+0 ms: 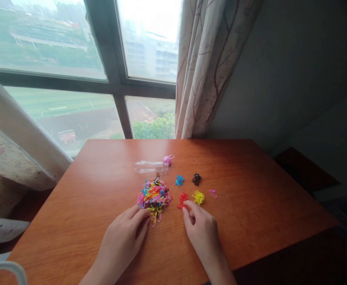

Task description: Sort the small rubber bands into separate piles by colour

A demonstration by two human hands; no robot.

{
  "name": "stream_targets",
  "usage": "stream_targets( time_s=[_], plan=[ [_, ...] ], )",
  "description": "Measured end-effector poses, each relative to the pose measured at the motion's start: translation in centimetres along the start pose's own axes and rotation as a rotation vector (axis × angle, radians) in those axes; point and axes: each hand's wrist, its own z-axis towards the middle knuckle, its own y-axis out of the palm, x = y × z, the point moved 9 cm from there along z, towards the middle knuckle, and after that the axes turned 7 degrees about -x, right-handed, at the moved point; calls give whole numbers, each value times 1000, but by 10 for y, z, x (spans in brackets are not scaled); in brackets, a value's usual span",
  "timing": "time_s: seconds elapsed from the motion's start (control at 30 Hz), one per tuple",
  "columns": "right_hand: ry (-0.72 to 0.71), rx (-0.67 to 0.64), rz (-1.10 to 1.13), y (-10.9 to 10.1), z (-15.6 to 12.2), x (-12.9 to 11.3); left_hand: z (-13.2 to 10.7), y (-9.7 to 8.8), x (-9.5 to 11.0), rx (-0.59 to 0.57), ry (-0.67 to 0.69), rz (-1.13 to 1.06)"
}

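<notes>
A heaped pile of mixed plastic stitch markers (pixel 157 192), shaped like small safety pins, lies mid-table. My left hand (pixel 127 227) rests at its near left edge, fingertips against the markers, thumb a little apart from the index finger and nothing visibly held. Right of the pile is a small heap of red stitch markers (pixel 183 197). My right hand (pixel 202 225) is at its near side, thumb and index finger closed on a red marker, mostly hidden by the fingertips. Beside that hand sit yellow stitch markers (pixel 198 197). Farther back are blue markers (pixel 179 181) and black markers (pixel 196 179).
One pink stitch marker (pixel 213 193) lies alone at the right. Behind the pile, a clear plastic bottle (pixel 149 166) lies on its side, with a pink cap (pixel 167 160) at its right end. The wooden table (pixel 259 202) reaches toward the window and curtain (pixel 203 71).
</notes>
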Motion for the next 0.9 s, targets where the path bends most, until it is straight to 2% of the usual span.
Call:
stream_targets(
  time_s=[0.17, 0.37, 0.63, 0.9],
  plan=[
    [-66, -68, 13, 15, -7, -27, -1, -4, -1, 49, -7, -25],
    [-99, -187, 33, 38, -18, -54, -3, -5, -1, 51, 2, -55],
    [0, -235, -56, 51, -16, -60, -3, -8, -3, 61, -10, -106],
    [-54, -251, -49, 56, -16, -64, -3, -6, -2, 36, -7, -137]
  ],
)
